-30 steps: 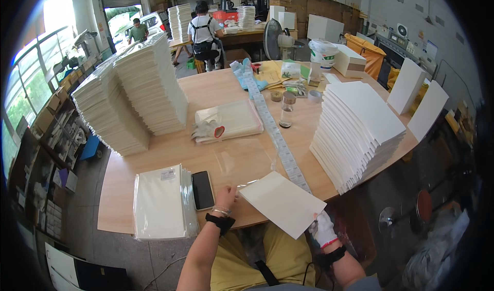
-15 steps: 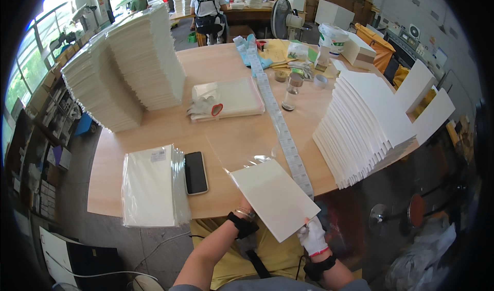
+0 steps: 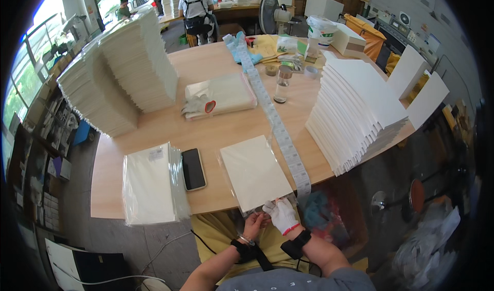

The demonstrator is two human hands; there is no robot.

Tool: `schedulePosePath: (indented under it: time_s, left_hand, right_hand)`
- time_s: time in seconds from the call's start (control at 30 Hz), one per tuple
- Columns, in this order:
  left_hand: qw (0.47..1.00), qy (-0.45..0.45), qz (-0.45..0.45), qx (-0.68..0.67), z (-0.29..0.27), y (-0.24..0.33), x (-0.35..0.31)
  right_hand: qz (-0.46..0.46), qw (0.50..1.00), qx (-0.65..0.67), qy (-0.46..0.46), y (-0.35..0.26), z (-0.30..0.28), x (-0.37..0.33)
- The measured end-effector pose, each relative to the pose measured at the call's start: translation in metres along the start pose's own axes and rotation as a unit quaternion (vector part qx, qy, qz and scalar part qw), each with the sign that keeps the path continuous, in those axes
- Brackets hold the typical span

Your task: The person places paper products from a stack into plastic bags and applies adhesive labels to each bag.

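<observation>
A cream-white board (image 3: 255,170) lies flat on the table near me, inside a clear plastic sleeve (image 3: 234,191) whose edges show along its sides. My left hand (image 3: 254,225), bare, is closed at the sleeve's near end, fingers pinched on the film just below the table edge. Beside it my right hand (image 3: 283,215), in a white knit glove, has its fingers bent over the sleeve's near end, against the board's near right corner. Its thumb is partly hidden. To the left are a stack of sleeved boards (image 3: 147,185) and a dark phone (image 3: 193,169).
A label strip (image 3: 280,131) runs down the table. A white glove (image 3: 198,100) rests on a pile of clear sleeves (image 3: 231,96). Tall board stacks (image 3: 139,64) stand at the far left, leaning white boards (image 3: 345,116) at the right, a glass jar (image 3: 282,85) between.
The board, tilted and partly in the sleeve before, now lies flat inside it on the table. My left hand has come out from underneath; my right hand has moved left to the sleeve's near end.
</observation>
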State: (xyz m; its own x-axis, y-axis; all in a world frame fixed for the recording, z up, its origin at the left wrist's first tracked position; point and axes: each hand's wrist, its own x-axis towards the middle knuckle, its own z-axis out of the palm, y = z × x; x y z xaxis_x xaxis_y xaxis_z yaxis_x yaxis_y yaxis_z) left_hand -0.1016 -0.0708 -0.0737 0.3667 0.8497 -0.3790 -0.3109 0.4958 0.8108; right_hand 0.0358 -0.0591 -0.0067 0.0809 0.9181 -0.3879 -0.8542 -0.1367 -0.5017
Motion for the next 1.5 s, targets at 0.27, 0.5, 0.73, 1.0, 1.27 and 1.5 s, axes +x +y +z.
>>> schedulePosePath:
  time_s: [0.27,0.5,0.73,1.0,1.27,1.5]
  left_hand:
    - [0.989,0.143,-0.024,-0.021,-0.02,0.039,-0.028]
    - [0.996,0.067,-0.037,0.036,-0.05,0.045,-0.044]
    - [0.984,0.138,-0.08,-0.085,-0.042,0.045,-0.042]
    - [0.989,0.112,-0.065,0.071,-0.048,0.061,-0.059]
    - [0.675,0.195,0.328,0.632,-0.047,0.09,-0.059]
    - [0.547,0.028,0.434,0.715,-0.048,0.099,-0.034]
  right_hand:
    - [0.103,0.988,-0.109,-0.037,-0.031,0.006,-0.019]
    - [-0.236,0.607,-0.716,-0.249,-0.002,0.045,-0.019]
    - [-0.258,0.496,-0.761,-0.329,0.037,0.062,-0.009]
    - [-0.4,0.542,-0.692,0.259,-0.204,0.021,-0.035]
    - [-0.063,0.34,-0.935,-0.073,-0.21,-0.129,-0.038]
    - [-0.288,0.501,-0.791,-0.204,-0.118,-0.004,0.017]
